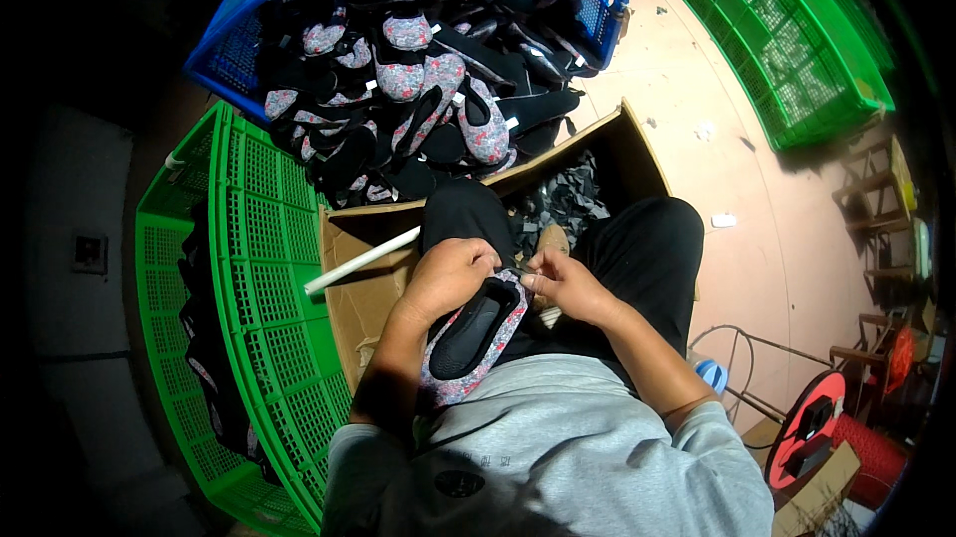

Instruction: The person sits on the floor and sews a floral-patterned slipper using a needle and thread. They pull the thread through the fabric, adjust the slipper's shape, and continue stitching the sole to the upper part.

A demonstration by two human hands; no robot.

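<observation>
Starting at the left, we have a green mesh crate (269,288) standing beside us, then a pale tube (363,260) slanting over the edge of the cardboard box at our knees. Next comes our left hand (448,273), bent over with its fingertips pinched on the far end of the floral shoe (476,336). The shoe lies against our lap between the two forearms, its dark opening facing up. Its long axis runs aslant, from near our shirt on the lower left up to our fingertips on the upper right. We would judge the rounded floral end near the shirt to be the toe, but the fingers cover much of the other end, so we cannot be sure. The upper looks like thin, soft cloth, so we expect it to be light, pliable and hardly slippery, with little to break; the sole is probably bendy but firmer. A loose grip could let the rim fold, so the sole edge or the bound rim seems the better hold. To its right, our right hand (563,288) pinches the same far end, thumb against fingers; what bit lies between the fingertips is too small to tell. Beyond it, dark scraps (573,188) lie in the box.
</observation>
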